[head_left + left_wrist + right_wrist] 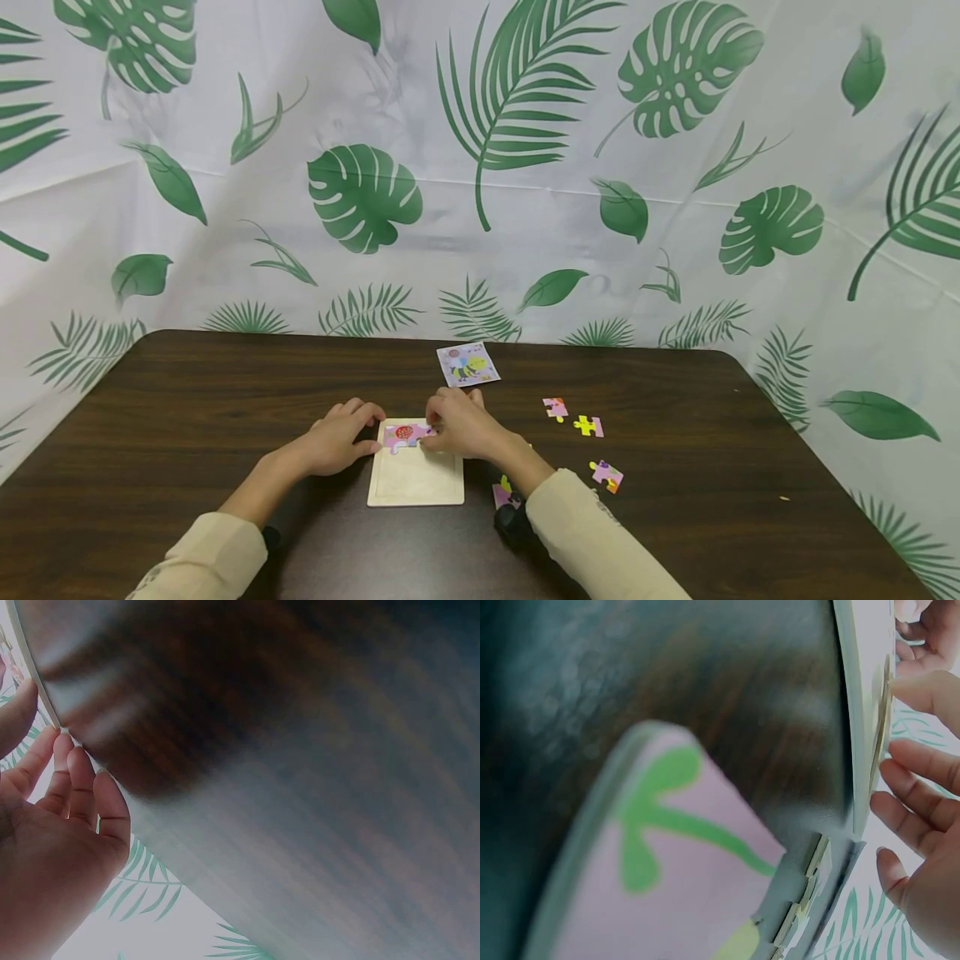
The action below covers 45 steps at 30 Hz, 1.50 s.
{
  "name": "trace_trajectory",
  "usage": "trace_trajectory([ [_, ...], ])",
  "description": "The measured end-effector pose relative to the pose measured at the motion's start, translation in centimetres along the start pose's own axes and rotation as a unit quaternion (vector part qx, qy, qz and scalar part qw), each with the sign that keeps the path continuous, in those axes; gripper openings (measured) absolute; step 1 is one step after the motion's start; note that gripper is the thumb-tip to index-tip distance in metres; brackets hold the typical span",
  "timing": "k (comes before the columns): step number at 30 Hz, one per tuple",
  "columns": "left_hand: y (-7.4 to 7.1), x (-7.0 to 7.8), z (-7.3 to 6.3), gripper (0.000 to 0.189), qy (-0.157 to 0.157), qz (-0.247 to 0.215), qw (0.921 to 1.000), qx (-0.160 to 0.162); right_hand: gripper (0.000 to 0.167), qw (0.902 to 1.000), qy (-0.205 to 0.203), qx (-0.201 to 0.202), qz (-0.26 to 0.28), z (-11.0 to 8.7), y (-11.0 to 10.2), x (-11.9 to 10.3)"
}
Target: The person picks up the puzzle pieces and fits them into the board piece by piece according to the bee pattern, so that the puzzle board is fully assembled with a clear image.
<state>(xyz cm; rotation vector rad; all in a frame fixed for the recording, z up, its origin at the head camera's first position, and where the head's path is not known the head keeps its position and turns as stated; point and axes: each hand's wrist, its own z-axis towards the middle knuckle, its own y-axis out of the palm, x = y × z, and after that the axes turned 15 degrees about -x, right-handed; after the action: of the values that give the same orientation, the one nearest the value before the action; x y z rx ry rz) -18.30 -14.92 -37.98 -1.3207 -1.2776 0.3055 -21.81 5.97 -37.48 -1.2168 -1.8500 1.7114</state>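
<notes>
A square wooden puzzle tray [417, 482] lies on the table, with joined pink puzzle pieces [403, 432] along its far side, one bearing a red round shape. At the tray's far left corner, my left hand [339, 437] holds the edge between thumb and fingers. My right hand [467, 423] pinches a puzzle piece [883, 724] at the tray's far right; the fingers partly cover it in the head view. In the left wrist view, the left fingertips [61, 736] meet the tray's rim.
Behind the tray lies a picture card [468, 364] with a bee. Loose pieces are scattered at right: a pink one [556, 407], a yellow one [588, 426] and another pink one [607, 476]. One more piece [506, 495] lies partly under the right forearm. A leaf-print cloth [450, 275] hangs behind the table.
</notes>
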Motion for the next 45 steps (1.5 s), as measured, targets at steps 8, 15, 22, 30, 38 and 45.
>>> trace_trajectory([
  [8,-0.02,0.18,-0.12,0.029,0.003,-0.001,1.0,-0.001,0.022,1.0,-0.004,-0.001,-0.008,0.04,0.13,-0.01],
  [15,-0.03,0.17,-0.09,0.029,0.005,0.003,1.0,0.002,0.023,1.0,0.001,-0.004,-0.008,0.12,0.3,0.15],
  [22,0.08,0.0,-0.01,0.029,0.004,0.002,1.0,0.004,0.023,1.0,0.005,-0.008,0.003,0.08,0.25,0.17],
  [30,0.05,-0.01,-0.02,0.029,0.004,0.001,1.0,0.004,0.019,0.9997,-0.008,-0.015,0.018,-0.17,0.12,0.43],
  [38,0.03,0.05,-0.05,0.029,0.001,0.0,1.0,0.004,0.016,0.9994,-0.022,-0.018,0.022,-0.39,0.0,0.46],
  [45,0.03,0.24,-0.19,0.03,0.006,-0.002,1.0,0.002,0.015,0.9992,-0.024,-0.017,0.025,-0.41,-0.02,0.46],
])
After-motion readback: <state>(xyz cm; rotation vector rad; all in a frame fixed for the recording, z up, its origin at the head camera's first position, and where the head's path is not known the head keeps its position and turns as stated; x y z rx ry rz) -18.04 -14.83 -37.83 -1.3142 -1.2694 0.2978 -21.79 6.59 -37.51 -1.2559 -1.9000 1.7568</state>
